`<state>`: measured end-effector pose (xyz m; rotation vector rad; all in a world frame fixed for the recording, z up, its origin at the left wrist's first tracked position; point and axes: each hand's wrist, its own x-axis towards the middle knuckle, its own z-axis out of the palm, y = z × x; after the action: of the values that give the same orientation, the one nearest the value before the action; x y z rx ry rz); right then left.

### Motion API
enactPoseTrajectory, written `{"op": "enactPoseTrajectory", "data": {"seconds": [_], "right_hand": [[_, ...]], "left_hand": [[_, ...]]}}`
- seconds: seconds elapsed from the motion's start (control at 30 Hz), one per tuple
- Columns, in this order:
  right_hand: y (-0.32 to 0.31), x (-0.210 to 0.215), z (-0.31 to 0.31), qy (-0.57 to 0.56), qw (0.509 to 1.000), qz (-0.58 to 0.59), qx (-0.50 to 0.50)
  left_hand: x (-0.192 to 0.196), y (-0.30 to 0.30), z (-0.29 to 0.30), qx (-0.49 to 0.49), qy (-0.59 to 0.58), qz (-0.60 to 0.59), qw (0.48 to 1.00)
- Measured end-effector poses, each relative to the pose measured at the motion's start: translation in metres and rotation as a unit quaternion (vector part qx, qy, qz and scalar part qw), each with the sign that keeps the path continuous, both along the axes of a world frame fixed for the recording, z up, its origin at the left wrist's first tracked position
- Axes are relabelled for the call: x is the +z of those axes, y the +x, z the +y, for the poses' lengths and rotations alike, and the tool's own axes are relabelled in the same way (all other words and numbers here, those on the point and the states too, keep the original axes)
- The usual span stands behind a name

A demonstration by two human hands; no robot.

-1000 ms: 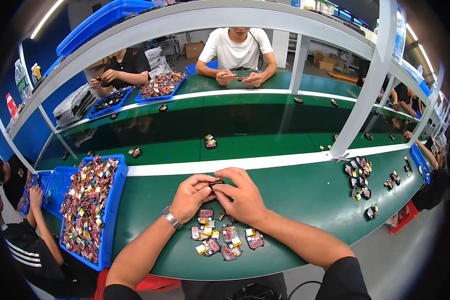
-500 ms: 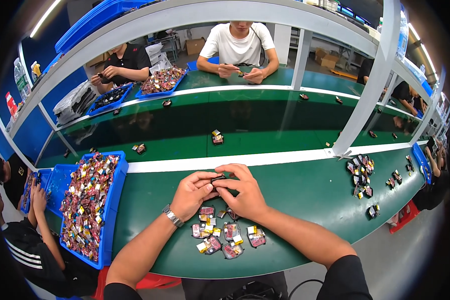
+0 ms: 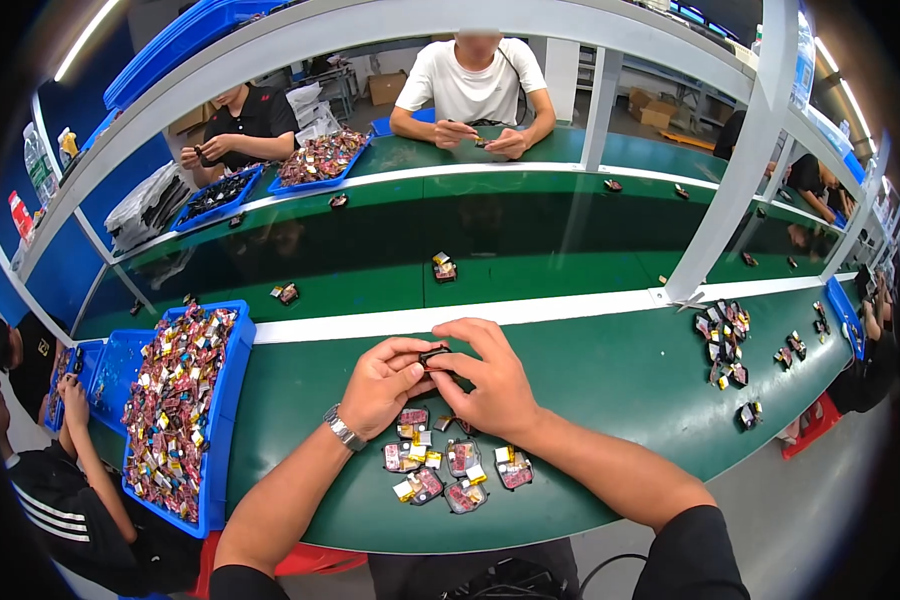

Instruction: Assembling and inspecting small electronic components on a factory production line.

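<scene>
Small dark component (image 3: 433, 356) sits at the centre of the frame, pinched between the fingertips of both hands above the green counter (image 3: 610, 370). Left hand (image 3: 382, 385) closes its thumb and forefinger on the left end of the part; a metal wristwatch (image 3: 343, 429) is on that wrist. Right hand (image 3: 488, 375) grips the right end, fingers curled over the top. Directly below the hands, lower centre, a cluster of small red-and-yellow packaged parts (image 3: 450, 468) lies on the counter, the pieces close together and some touching. At the left of the frame a blue tray (image 3: 228, 400) holds a dense heap of the same kind of parts. At the right, a second loose group of parts (image 3: 724, 342) lies on the counter, well apart from the hands. A white stripe (image 3: 570, 308) crosses the counter just above the hands. Other people work at the far side, top of the frame.
</scene>
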<state>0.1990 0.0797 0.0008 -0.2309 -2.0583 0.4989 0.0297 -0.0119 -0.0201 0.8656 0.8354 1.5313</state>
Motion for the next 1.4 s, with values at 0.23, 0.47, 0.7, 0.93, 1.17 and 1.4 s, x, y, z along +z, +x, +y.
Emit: {"op": "enactPoseTrajectory", "data": {"seconds": [0.23,0.47,0.7,0.93,1.17,1.4], "right_hand": [[0.000,-0.006,0.004,-0.087,0.996,-0.008,0.028],[0.000,-0.009,0.008,-0.155,0.984,-0.061,0.067],[-0.002,-0.010,0.006,-0.194,0.973,-0.072,0.106],[-0.003,-0.006,0.003,-0.103,0.992,-0.071,0.029],[-0.002,-0.003,0.008,0.037,0.999,-0.006,0.016],[-0.002,0.001,0.000,0.068,0.996,-0.040,-0.040]], "left_hand": [[0.002,-0.001,0.000,-0.020,-0.019,-0.014,1.000],[-0.004,-0.004,0.000,-0.019,-0.022,-0.036,0.999],[-0.002,-0.006,0.001,0.005,-0.023,-0.031,0.999],[0.002,-0.004,0.003,0.012,-0.022,-0.021,0.999],[0.005,-0.001,0.002,-0.001,-0.037,-0.018,0.999],[0.002,-0.002,0.003,0.007,-0.043,-0.015,0.999]]}}
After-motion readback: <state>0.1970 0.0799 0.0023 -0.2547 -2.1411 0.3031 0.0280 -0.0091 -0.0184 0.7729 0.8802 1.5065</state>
